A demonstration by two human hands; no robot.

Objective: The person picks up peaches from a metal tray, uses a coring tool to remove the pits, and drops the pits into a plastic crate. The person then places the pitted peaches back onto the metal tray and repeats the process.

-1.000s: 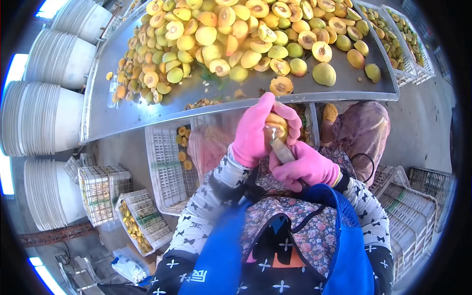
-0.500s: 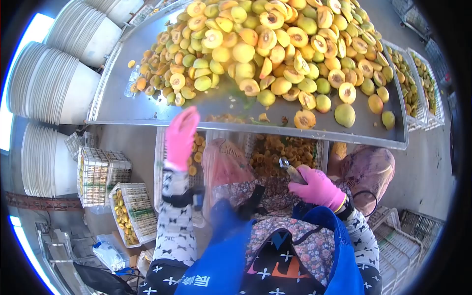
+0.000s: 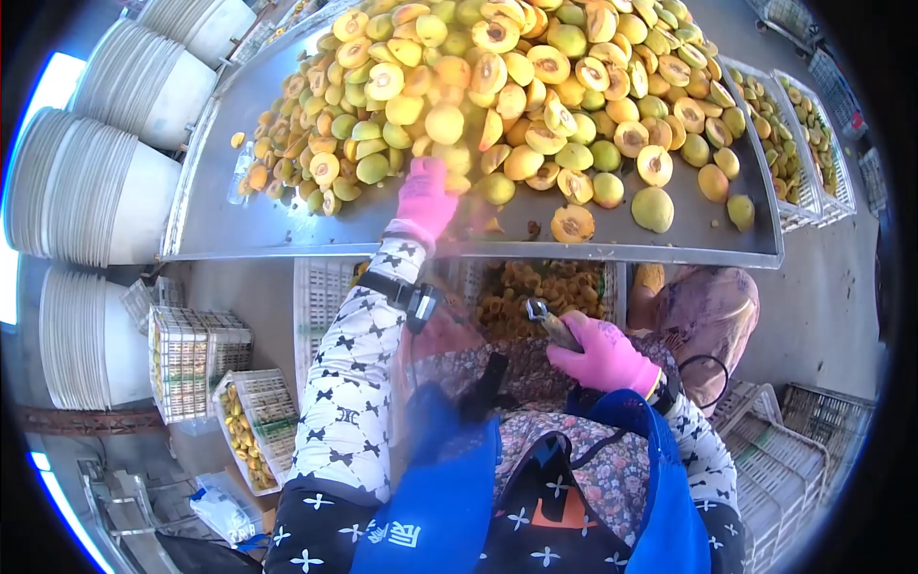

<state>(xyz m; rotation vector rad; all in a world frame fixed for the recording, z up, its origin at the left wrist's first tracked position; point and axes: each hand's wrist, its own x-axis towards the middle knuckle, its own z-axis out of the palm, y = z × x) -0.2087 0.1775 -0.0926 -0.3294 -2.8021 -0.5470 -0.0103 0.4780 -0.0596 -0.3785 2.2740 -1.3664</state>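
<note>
A big heap of yellow peaches [image 3: 564,72], many cut in half with the pit side showing, lies on the metal table [image 3: 325,234]. My left hand [image 3: 427,199], in a pink glove, reaches over the table's near edge to the front of the heap. Its fingertips are at the peaches there, partly hidden and blurred. Closer to my lap, my right hand [image 3: 602,354], also pink-gloved, is closed round the handle of a pitting spoon [image 3: 550,320]. The metal tip points up and left, above a crate of peach pieces [image 3: 535,287].
Stacked white tubs [image 3: 96,182] stand on the left, with crates of fruit [image 3: 253,430] below them. More filled crates [image 3: 808,143] are beyond the table's right end. A plastic bottle [image 3: 241,172] lies on the table's left part. Stacked crates [image 3: 775,469] stand at lower right.
My left hand has moved right and forward, from the table's near edge to the front of the heap. My right hand keeps the pitting spoon, almost in the same place.
</note>
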